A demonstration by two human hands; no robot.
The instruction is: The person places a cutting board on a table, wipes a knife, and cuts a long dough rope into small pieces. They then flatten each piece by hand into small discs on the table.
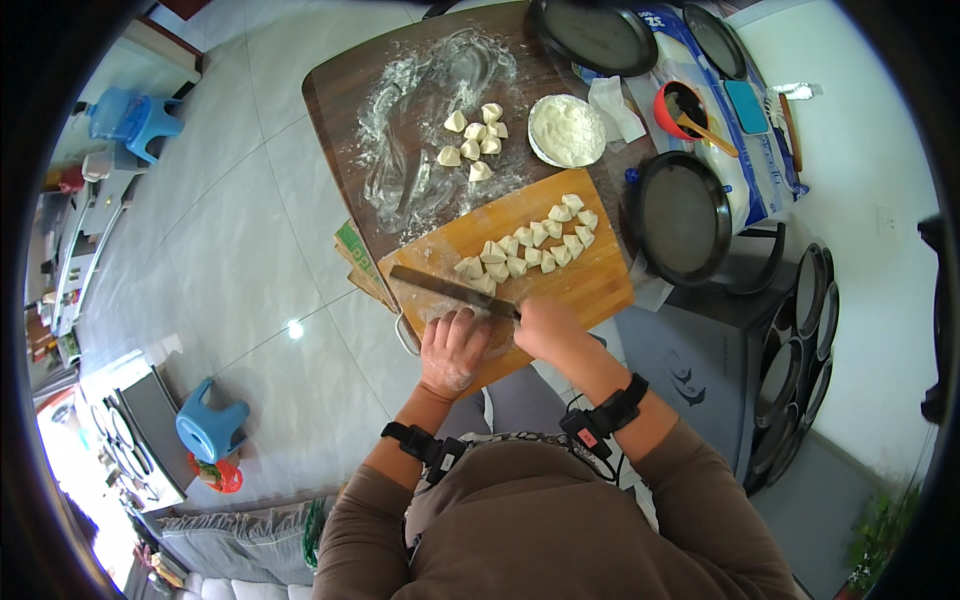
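My right hand (549, 327) grips the handle of a long knife (442, 286), whose dark blade lies across the wooden cutting board (600, 277) towards the left. Just below the blade, my left hand (454, 346) rests palm down on the board, dusted with flour. Its fingertips are close to the blade, and whatever is under them is hidden. Beyond the knife, many cut dough pieces (516, 266) lie in two rough rows running up to the right. The piece nearest the blade (484, 283) sits right beside it.
More dough pieces (475, 132) lie on the floured dark table (337, 97). A bowl of flour (567, 131) stands behind the board. To the right are round black pans (684, 217), a red bowl (667, 112) with a wooden spoon (709, 135), and a blue phone-like object (746, 106).
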